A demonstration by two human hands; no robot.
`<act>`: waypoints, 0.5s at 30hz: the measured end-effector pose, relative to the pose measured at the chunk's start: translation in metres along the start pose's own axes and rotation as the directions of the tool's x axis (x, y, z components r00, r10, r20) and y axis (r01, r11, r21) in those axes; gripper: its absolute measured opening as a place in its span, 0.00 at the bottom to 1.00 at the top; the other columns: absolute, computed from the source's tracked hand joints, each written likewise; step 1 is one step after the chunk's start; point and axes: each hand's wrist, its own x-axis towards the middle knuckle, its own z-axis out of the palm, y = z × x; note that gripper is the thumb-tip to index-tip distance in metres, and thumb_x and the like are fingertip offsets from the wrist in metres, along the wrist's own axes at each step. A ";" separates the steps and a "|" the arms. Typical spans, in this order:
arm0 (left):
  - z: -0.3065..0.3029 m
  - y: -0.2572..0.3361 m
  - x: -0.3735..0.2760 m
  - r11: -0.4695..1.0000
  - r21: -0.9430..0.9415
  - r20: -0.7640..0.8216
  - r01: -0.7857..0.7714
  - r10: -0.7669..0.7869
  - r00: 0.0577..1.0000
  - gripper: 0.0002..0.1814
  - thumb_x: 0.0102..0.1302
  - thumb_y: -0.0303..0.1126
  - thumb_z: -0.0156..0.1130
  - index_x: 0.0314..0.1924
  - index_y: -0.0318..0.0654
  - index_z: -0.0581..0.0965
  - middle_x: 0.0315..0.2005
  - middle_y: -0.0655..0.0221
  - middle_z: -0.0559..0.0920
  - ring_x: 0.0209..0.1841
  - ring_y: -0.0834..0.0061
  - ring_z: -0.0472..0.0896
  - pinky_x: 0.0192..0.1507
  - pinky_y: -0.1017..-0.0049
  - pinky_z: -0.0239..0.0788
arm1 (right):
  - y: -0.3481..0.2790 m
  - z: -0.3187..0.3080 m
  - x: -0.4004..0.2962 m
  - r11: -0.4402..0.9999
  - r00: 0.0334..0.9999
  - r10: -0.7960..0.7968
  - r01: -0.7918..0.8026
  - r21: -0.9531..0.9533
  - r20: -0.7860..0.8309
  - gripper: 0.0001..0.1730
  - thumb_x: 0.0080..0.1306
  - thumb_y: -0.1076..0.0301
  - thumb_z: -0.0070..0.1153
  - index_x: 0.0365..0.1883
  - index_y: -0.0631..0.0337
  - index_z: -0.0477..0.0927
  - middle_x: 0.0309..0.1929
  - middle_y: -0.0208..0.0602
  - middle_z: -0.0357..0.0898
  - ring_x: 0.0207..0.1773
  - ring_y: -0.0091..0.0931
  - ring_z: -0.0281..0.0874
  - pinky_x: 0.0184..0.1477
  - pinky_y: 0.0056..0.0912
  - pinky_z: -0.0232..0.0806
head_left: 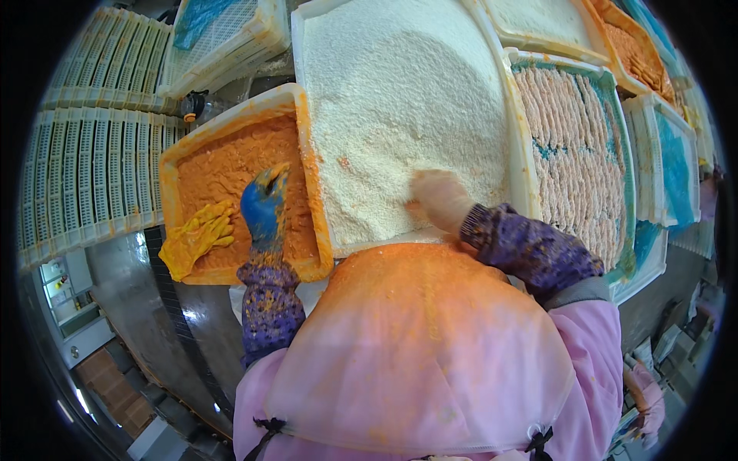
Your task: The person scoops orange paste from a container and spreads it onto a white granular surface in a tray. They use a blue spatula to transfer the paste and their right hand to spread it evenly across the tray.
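My left hand (264,201), in a blue glove smeared with orange, is over a tub of orange marinated meat (245,144); its fingers point into the meat, and whether they hold anything is hidden. A crumpled yellow glove (199,237) lies at that tub's near left corner. My right hand (439,196), in a pale glove and somewhat blurred, touches the white breading crumbs (403,104) near the front of a big white tub; its fingertips are unclear. To the right, a crate lined with blue-green plastic holds rows of crumb-coated strips (568,150).
Stacked perforated crates (92,167) stand at the left, with another stack (230,52) behind the orange tub. More tubs, one of crumbs (545,20) and one of orange meat (634,55), stand at the back right. A person (646,397) is far off at lower right.
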 end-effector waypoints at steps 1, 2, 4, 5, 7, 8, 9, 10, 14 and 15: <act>-0.006 -0.004 -0.006 1.000 -0.020 -0.016 0.016 -0.016 1.000 0.11 0.71 0.22 0.64 0.51 0.25 0.83 0.47 0.59 0.86 0.49 0.71 0.84 0.54 0.72 0.76 | 0.012 -0.001 -0.009 0.983 0.994 0.079 -0.064 -0.175 0.081 0.29 0.65 0.51 0.65 0.54 0.66 0.79 0.51 0.52 0.80 0.52 0.46 0.81 0.53 0.51 0.73; -0.010 -0.006 -0.010 0.997 0.029 -0.031 0.065 -0.064 0.997 0.11 0.71 0.21 0.63 0.51 0.24 0.83 0.48 0.58 0.86 0.49 0.71 0.83 0.54 0.73 0.76 | 0.024 0.004 -0.012 0.989 0.998 0.049 -0.055 -0.140 -0.042 0.29 0.66 0.51 0.66 0.54 0.67 0.79 0.51 0.53 0.80 0.52 0.47 0.81 0.54 0.50 0.73; -0.013 -0.019 -0.014 0.996 -0.061 -0.036 0.070 -0.073 0.997 0.11 0.71 0.21 0.63 0.51 0.25 0.83 0.48 0.58 0.86 0.49 0.71 0.84 0.55 0.72 0.76 | 0.036 0.010 -0.019 0.997 0.957 -0.004 -0.017 -0.070 -0.290 0.30 0.66 0.49 0.66 0.54 0.67 0.80 0.52 0.55 0.80 0.54 0.49 0.80 0.55 0.47 0.73; -0.013 -0.025 -0.016 0.992 -0.105 -0.037 0.073 -0.077 0.996 0.11 0.71 0.21 0.63 0.52 0.25 0.83 0.48 0.58 0.86 0.49 0.72 0.84 0.55 0.72 0.76 | 0.037 0.012 -0.017 0.996 0.983 0.029 -0.014 0.083 -0.179 0.31 0.65 0.50 0.67 0.55 0.68 0.80 0.52 0.55 0.81 0.54 0.50 0.80 0.55 0.47 0.73; -0.003 -0.015 -0.013 0.995 -0.051 0.015 0.082 -0.081 0.997 0.12 0.71 0.21 0.63 0.52 0.25 0.83 0.48 0.59 0.86 0.49 0.72 0.83 0.54 0.73 0.76 | 0.024 -0.006 -0.011 0.923 0.998 0.047 -0.060 0.380 0.043 0.32 0.64 0.51 0.69 0.56 0.69 0.80 0.52 0.55 0.82 0.55 0.51 0.80 0.55 0.47 0.73; 0.001 -0.009 -0.012 0.996 -0.023 0.042 0.085 -0.084 0.996 0.12 0.72 0.21 0.63 0.52 0.25 0.83 0.48 0.59 0.86 0.49 0.73 0.83 0.54 0.73 0.76 | 0.022 -0.002 -0.012 0.872 0.999 0.008 -0.026 0.489 0.040 0.37 0.63 0.54 0.71 0.62 0.71 0.76 0.52 0.54 0.85 0.55 0.47 0.82 0.54 0.45 0.73; 0.003 -0.006 -0.010 0.996 -0.042 0.041 0.079 -0.077 0.996 0.12 0.71 0.21 0.62 0.52 0.25 0.83 0.48 0.60 0.86 0.49 0.73 0.83 0.54 0.73 0.76 | 0.023 0.003 -0.015 0.791 0.999 0.038 -0.048 0.609 0.030 0.36 0.64 0.54 0.71 0.62 0.71 0.76 0.49 0.51 0.85 0.52 0.43 0.82 0.52 0.42 0.73; 0.005 -0.002 -0.009 0.996 -0.060 0.042 0.072 -0.070 0.997 0.12 0.71 0.21 0.62 0.52 0.25 0.83 0.47 0.60 0.86 0.49 0.73 0.83 0.54 0.73 0.76 | 0.025 0.010 -0.018 0.693 0.997 0.070 -0.066 0.718 0.023 0.35 0.65 0.55 0.71 0.63 0.70 0.76 0.47 0.48 0.86 0.49 0.39 0.83 0.50 0.40 0.74; 0.006 -0.003 -0.005 0.997 0.023 0.030 0.070 -0.071 0.997 0.11 0.71 0.20 0.62 0.51 0.25 0.83 0.46 0.62 0.86 0.49 0.74 0.83 0.53 0.73 0.76 | 0.033 -0.042 -0.061 0.263 0.983 0.043 -0.182 0.947 0.177 0.29 0.68 0.57 0.68 0.61 0.65 0.79 0.33 0.26 0.80 0.29 0.15 0.66 0.30 0.22 0.61; 0.006 -0.003 -0.005 0.996 0.057 0.033 0.074 -0.076 0.997 0.11 0.71 0.20 0.62 0.51 0.26 0.83 0.47 0.62 0.86 0.49 0.74 0.83 0.54 0.73 0.76 | 0.039 -0.056 -0.077 0.199 0.986 0.044 -0.164 0.966 0.159 0.26 0.69 0.57 0.66 0.61 0.64 0.81 0.30 0.23 0.78 0.25 0.13 0.61 0.27 0.19 0.56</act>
